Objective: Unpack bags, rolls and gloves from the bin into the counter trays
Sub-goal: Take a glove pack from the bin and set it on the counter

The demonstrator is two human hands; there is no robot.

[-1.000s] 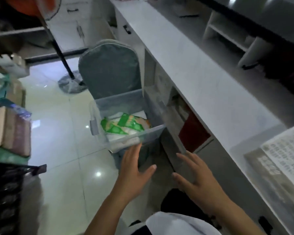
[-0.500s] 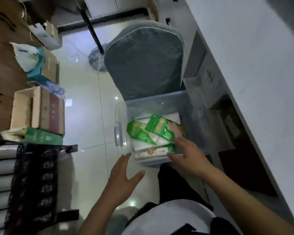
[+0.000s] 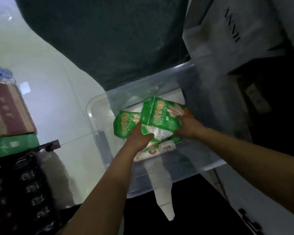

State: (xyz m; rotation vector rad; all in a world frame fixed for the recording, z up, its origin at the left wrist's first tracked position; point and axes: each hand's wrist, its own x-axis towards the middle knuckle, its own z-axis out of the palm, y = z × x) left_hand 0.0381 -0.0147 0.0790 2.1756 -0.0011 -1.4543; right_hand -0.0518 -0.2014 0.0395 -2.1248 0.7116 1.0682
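A clear plastic bin (image 3: 199, 165) stands on a seat below me. Inside lie two green packets (image 3: 161, 116) with orange print, on top of white packs (image 3: 165, 147). My left hand (image 3: 139, 138) grips the near edge of the left green packet (image 3: 124, 122). Over at the right green packet's near right corner, my right hand (image 3: 187, 126) has closed on it. Both hands are inside the bin. What lies under the white packs is hidden.
A dark grey padded chair back (image 3: 109, 39) rises behind the bin. White counter cabinetry (image 3: 244, 39) stands to the right. Cardboard boxes (image 3: 5, 112) and a black crate stack (image 3: 20, 192) sit at the left, with glossy tiled floor (image 3: 49, 85) between.
The camera has dropped much closer to the bin. My left hand moved from outside the bin onto the left green packet; my right hand slid further onto the right packet.
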